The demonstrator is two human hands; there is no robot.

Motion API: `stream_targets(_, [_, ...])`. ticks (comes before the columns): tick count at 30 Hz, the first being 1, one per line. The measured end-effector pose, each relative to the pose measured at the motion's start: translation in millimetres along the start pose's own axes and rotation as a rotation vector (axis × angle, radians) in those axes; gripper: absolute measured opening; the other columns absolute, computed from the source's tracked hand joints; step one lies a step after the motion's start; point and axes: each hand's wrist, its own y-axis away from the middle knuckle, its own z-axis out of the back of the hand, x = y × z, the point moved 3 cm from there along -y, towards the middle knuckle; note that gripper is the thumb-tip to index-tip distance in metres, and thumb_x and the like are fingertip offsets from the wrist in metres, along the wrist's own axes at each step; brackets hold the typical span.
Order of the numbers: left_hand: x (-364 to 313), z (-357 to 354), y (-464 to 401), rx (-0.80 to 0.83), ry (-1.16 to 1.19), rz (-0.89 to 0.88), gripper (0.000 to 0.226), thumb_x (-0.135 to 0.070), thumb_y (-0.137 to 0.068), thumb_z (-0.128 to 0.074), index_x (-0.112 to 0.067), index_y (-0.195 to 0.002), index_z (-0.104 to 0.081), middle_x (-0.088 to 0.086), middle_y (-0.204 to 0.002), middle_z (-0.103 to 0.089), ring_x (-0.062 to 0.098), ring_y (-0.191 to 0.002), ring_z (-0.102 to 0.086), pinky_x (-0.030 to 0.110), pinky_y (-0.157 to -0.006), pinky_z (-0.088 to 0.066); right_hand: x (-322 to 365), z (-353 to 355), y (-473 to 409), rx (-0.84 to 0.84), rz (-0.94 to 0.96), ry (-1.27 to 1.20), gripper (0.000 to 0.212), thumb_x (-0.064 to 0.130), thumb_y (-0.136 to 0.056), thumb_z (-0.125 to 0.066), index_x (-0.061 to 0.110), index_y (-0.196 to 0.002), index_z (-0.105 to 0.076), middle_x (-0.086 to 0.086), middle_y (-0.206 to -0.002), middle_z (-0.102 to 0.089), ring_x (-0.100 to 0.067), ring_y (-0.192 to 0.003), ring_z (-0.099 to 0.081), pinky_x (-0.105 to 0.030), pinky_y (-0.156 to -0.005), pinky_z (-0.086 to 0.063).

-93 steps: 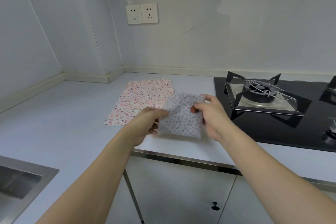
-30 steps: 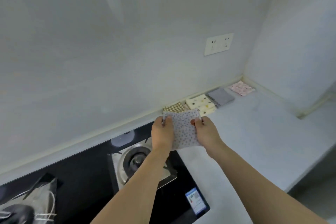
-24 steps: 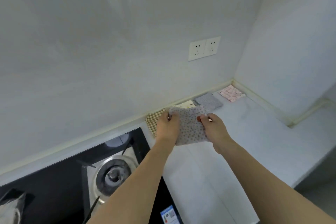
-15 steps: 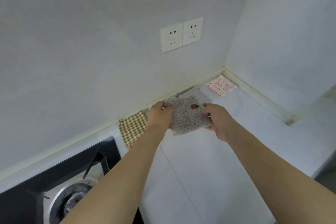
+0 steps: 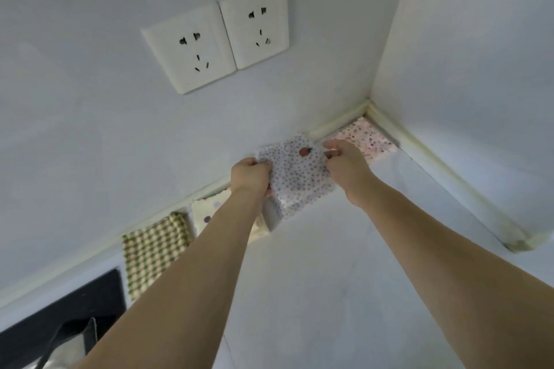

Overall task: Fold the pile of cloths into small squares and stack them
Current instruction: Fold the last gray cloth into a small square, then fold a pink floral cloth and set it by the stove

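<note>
A folded grey dotted cloth [image 5: 298, 177] hangs between both hands near the back wall. My left hand [image 5: 251, 175] grips its left edge, and my right hand [image 5: 347, 163] pinches its upper right corner. Under it lies a folded grey cloth [image 5: 271, 217], mostly hidden. Along the wall lie more folded squares: a green checked cloth [image 5: 154, 244], a cream dotted cloth [image 5: 209, 211] and a pink floral cloth [image 5: 367, 139] in the corner.
The white countertop [image 5: 329, 278] runs to a corner where two walls meet. A double wall socket [image 5: 217, 39] sits above the cloths. The black hob [image 5: 60, 317] lies at the lower left.
Both hands have carried the dotted cloth from near the hob toward the wall, over the folded grey cloth. The view has swung right and closer to the corner.
</note>
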Motion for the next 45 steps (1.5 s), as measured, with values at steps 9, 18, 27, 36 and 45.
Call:
stream_targets(9, [2,-11,25,-0.148,-0.395,-0.202,0.041,-0.022,-0.092,-0.048,-0.012,-0.132,-0.045,0.007,-0.124,-0.053,0.027,-0.107,-0.052,0.031,-0.085,-0.041,-25,16,3,0.035,0.001,0.211,0.055,0.012,-0.093,-0.042,0.018,-0.146,-0.034,-0.004,-0.146,-0.04,-0.02,-0.107,-0.052,-0.025,-0.073,-0.045])
stream_targets(18, [41,46,96,-0.272,-0.881,-0.848,0.041,-0.024,-0.089,-0.041,-0.006,-0.123,-0.054,0.012,-0.123,-0.055,0.032,-0.112,-0.049,0.046,-0.102,-0.039,-3,-24,102,-0.082,0.557,0.434,0.044,0.004,-0.086,-0.055,0.001,-0.13,-0.051,-0.013,-0.133,-0.055,-0.028,-0.128,-0.047,-0.039,-0.107,-0.038])
stream_targets(27, [88,183,156,-0.402,-1.002,-0.876,0.047,-0.025,-0.093,-0.04,-0.005,-0.134,-0.047,0.011,-0.134,-0.05,0.03,-0.125,-0.043,0.045,-0.115,-0.026,2,-102,210,0.033,0.764,0.621,0.046,0.002,-0.081,-0.061,-0.001,-0.126,-0.052,-0.017,-0.125,-0.058,-0.035,-0.117,-0.052,-0.04,-0.099,-0.039])
stream_targets(36, [138,377,220,-0.549,-0.889,-0.821,0.048,-0.03,-0.095,-0.034,-0.004,-0.133,-0.049,0.011,-0.133,-0.053,0.028,-0.124,-0.046,0.048,-0.108,-0.036,20,-248,360,0.203,0.842,0.67,0.051,0.012,-0.089,-0.055,0.01,-0.137,-0.043,-0.007,-0.14,-0.046,-0.025,-0.132,-0.039,-0.039,-0.112,-0.031])
stream_targets(45, [175,541,269,-0.602,-0.938,-0.793,0.041,-0.021,-0.095,-0.05,-0.006,-0.133,-0.047,0.011,-0.135,-0.05,0.029,-0.125,-0.043,0.046,-0.11,-0.034,29,-358,483,0.299,0.844,0.68,0.051,0.017,-0.093,-0.054,0.015,-0.141,-0.038,-0.001,-0.145,-0.042,-0.019,-0.131,-0.04,-0.034,-0.111,-0.034])
